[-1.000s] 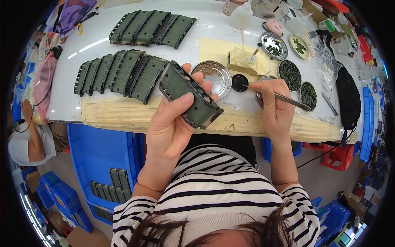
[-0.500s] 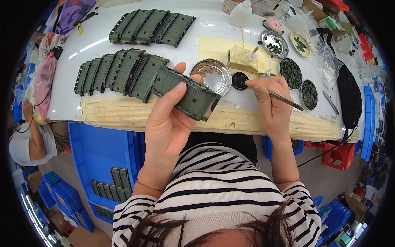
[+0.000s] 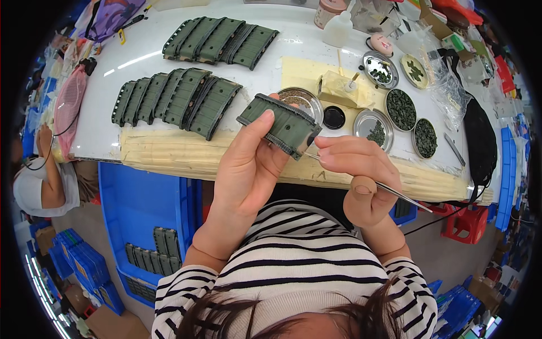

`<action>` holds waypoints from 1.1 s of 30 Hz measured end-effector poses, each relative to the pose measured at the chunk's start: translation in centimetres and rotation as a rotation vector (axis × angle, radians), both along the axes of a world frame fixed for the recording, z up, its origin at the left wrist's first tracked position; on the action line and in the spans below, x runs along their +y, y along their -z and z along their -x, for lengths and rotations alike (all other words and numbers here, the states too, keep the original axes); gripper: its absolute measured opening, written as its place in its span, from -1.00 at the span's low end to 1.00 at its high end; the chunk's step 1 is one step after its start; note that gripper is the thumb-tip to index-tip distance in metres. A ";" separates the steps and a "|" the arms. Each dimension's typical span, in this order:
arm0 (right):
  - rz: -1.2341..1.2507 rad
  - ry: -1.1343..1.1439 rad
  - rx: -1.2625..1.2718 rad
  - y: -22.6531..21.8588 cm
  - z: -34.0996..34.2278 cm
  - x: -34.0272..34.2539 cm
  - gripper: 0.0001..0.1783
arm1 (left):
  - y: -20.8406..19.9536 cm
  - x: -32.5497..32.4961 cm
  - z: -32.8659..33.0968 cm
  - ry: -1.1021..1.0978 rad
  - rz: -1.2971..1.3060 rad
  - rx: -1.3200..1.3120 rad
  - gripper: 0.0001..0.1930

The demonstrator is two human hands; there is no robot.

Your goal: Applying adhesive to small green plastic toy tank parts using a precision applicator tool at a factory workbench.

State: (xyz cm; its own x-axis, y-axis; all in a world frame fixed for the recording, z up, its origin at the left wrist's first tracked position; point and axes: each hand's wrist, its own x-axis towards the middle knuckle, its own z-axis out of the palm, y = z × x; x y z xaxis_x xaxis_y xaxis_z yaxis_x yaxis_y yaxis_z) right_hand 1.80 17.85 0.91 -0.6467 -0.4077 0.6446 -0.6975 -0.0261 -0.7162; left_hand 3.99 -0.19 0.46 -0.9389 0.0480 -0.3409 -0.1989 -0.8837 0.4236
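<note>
- White worktable (image 3: 110, 93), glossy, light streak (image 3: 132, 61) reflected
- Grey floor (image 3: 432, 254) below
- Red stool (image 3: 466, 227) at right
- Blue crates (image 3: 83, 261) stacked at left
- Strip lights (image 3: 40, 288) at lower-left rim

White table (image 3: 141, 42), yellowish covering (image 3: 169, 150) along near edge. Ahead-left of left hand (image 3: 245, 175): two rows of green ribbed pieces (image 3: 169, 99). Ahead of right hand (image 3: 361, 164): black round dish (image 3: 334, 117), round metal dish (image 3: 365, 120), yellow sheet (image 3: 296, 70). Ahead-right: two full tins (image 3: 401, 109), slim metal tool (image 3: 454, 149).

Two rows of green panels (image 3: 175, 99) lie at ten and eleven o'clock, one held panel (image 3: 285, 125) at twelve, two heaped tins (image 3: 401, 109) between two and three.
</note>
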 end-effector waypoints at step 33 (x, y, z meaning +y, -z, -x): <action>-0.013 0.093 0.060 1.2 0.2 -0.9 -0.81 | 0.5 0.2 0.1 -0.022 0.005 0.002 -0.62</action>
State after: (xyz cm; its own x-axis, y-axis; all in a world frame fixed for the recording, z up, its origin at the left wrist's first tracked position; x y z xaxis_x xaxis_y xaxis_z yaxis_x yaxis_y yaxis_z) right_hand 1.62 16.97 -0.33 -0.6427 -0.3567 0.6780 -0.7378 0.0499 -0.6731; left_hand 3.94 -0.01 -0.07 -0.9404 0.0261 -0.3392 -0.1790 -0.8858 0.4282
